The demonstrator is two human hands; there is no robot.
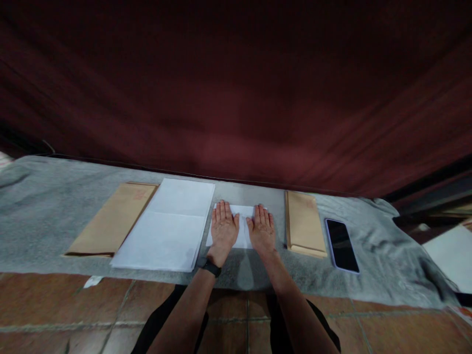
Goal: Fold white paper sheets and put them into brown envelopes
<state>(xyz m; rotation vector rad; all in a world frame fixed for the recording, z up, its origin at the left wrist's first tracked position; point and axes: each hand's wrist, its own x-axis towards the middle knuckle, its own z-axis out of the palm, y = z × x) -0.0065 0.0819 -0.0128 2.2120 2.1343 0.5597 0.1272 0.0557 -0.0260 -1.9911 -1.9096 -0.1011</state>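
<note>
A grey cloth (372,246) runs from left to right below a dark red surface (236,113) that fills the far side. At the left lies a stack of brown envelopes (114,216), slanted, and just right of it a stack of large white sheets (165,241), the top one with a crease across it. Next, near the middle, the left hand (224,228), a black watch (212,268) on its wrist, lies palm down, fingers straight and thumb spread, on the left part of a small white paper (242,237). The right hand (262,230), just as flat and outspread, covers that paper's right part; the two hands are apart, with white showing between them. Further right lie a smaller stack of brown envelopes (304,221), then a dark-screened phone (342,246) with a purple edge. Brown floor tiles (73,305) show along the near side.
</note>
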